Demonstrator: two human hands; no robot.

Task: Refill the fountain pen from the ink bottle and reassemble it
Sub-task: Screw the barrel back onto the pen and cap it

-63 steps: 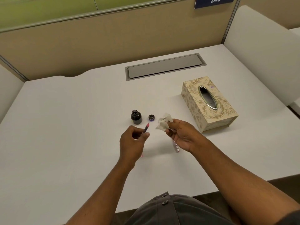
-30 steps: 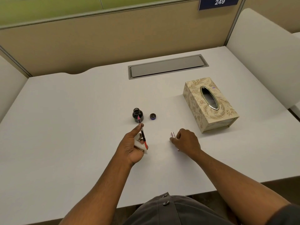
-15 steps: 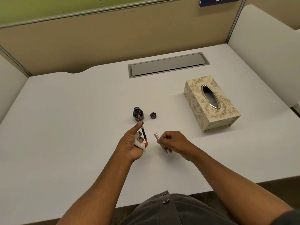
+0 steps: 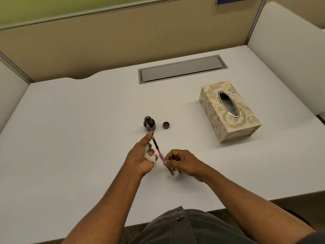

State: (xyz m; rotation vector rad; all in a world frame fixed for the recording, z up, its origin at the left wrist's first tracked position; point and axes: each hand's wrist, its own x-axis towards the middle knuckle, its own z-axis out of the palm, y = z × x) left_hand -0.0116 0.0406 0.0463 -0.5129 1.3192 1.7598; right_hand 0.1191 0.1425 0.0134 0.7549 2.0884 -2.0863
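My left hand (image 4: 140,157) pinches the pen's front section with its dark ink converter (image 4: 155,143), nib end pointing toward the open ink bottle (image 4: 149,123). A crumpled white tissue (image 4: 150,157) is tucked under the same hand's curled fingers. My right hand (image 4: 182,163) grips the pink pen barrel (image 4: 167,166), and its open end meets the red tail of the converter. The bottle's small cap (image 4: 166,125) lies on the white desk (image 4: 70,138) just right of the bottle.
A patterned beige tissue box (image 4: 228,111) stands at the right. A grey cable-tray lid (image 4: 182,69) is set into the desk at the back. Partition panels close off the back and both sides.
My right hand picked the barrel up from the desk and brought it left to the converter's tail. The tissue passed from right hand to left. The left hand holds steady.
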